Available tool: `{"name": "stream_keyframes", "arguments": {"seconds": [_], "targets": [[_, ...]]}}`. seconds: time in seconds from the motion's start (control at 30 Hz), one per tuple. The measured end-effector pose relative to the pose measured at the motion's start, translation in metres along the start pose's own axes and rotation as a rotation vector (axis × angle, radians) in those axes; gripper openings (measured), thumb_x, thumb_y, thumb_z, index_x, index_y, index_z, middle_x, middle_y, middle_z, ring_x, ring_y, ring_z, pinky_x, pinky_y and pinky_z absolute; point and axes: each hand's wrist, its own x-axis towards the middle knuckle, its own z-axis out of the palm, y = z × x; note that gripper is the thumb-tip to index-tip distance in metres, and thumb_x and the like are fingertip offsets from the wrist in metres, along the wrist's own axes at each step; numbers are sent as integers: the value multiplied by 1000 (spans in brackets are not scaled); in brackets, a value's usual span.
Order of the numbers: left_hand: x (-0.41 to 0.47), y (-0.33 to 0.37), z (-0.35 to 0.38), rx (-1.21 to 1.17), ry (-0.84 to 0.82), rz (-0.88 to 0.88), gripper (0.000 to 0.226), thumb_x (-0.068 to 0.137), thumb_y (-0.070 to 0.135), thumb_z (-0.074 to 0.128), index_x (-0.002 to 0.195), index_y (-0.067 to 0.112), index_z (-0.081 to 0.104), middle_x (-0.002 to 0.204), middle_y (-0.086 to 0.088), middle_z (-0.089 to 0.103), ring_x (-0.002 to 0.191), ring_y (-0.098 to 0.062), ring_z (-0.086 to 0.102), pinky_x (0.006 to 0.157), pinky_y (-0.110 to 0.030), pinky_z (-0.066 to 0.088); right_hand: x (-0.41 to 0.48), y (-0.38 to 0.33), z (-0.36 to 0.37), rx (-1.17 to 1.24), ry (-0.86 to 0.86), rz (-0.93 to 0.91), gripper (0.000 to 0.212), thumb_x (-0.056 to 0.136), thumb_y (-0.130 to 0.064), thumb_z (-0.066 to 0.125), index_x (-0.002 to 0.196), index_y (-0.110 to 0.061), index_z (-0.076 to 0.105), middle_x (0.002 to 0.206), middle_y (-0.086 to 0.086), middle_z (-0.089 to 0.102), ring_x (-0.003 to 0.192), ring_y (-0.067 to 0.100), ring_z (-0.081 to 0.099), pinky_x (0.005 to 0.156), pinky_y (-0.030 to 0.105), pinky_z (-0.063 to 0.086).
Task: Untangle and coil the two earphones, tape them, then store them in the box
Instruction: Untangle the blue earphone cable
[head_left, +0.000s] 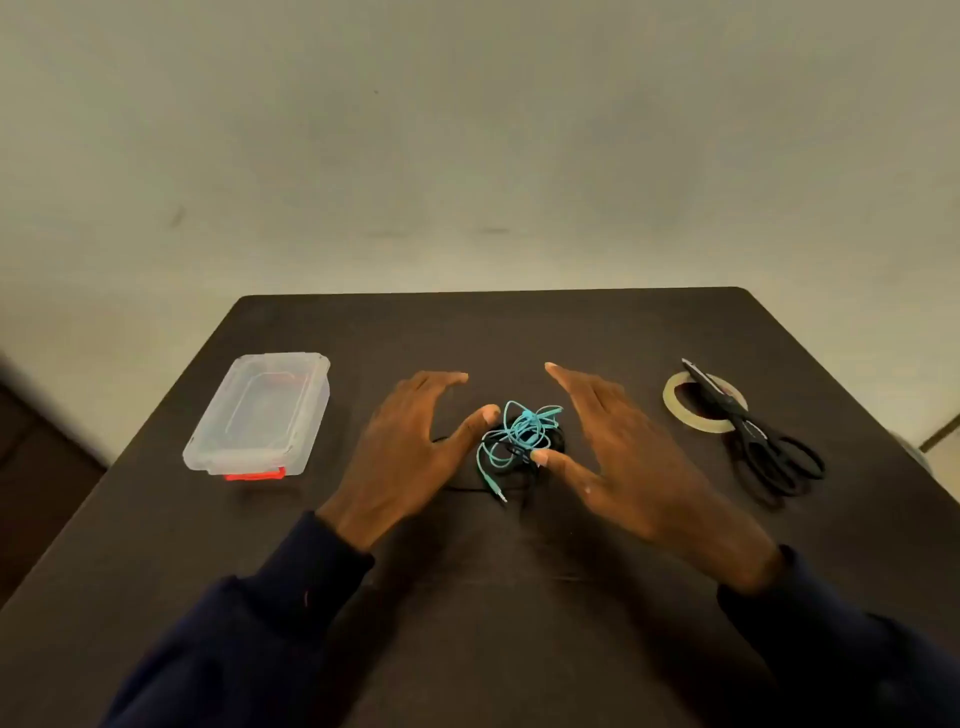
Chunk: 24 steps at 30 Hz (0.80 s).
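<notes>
A teal earphone (522, 423) and a black earphone (511, 454) lie tangled in one heap at the middle of the dark table (519, 332). My left hand (410, 447) hovers just left of the heap with straight fingers, its thumb tip by the heap's left edge. To the right of the heap is my right hand (623, 447), also spread, its thumb tip touching the cords. Neither hand grips anything. At the left stands a clear plastic box (260, 410) with its lid on and a red latch. A roll of tape (680, 402) lies at the right.
Black scissors (753, 431) lie across the tape roll, handles toward me. The table's far edge meets a plain wall. My dark sleeves cover the near part of the table.
</notes>
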Motion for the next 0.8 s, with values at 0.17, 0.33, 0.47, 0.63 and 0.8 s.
{"name": "stream_keyframes", "arguments": {"seconds": [0.17,0.33,0.47,0.63,0.8], "targets": [[-7,-9,11,24,-2,0,53,92,59,60,133,27,59,136,9,59,125,-9,52,107,-44,46,6,4,13,0,11,-9,82,95,-55,57,160,-28,16,161,-5,31,146,11,27,112,28,30],[-8,-30,17,-7,31,25,32,92,44,69,121,27,69,122,10,68,115,-10,61,101,-47,50,6,4,19,-16,61,-21,70,95,-48,61,154,-23,33,155,-2,39,143,16,34,112,32,35],[-2,-34,20,-50,46,82,23,87,19,78,110,22,76,111,8,74,104,-7,67,96,-41,54,8,4,22,-34,121,-37,55,95,-39,66,143,-19,50,147,1,49,138,19,42,108,30,35],[11,-35,30,-87,-6,124,26,82,11,80,103,26,76,109,13,73,105,-9,66,96,-43,53,23,10,23,-88,158,-55,37,96,-23,68,131,-12,63,135,7,61,130,25,50,106,36,42],[16,-38,35,-48,29,119,15,89,22,75,103,28,75,112,15,72,108,-7,64,99,-40,51,27,21,22,-92,167,-40,32,100,-24,60,130,-14,63,133,6,62,129,24,52,104,29,36]]}}
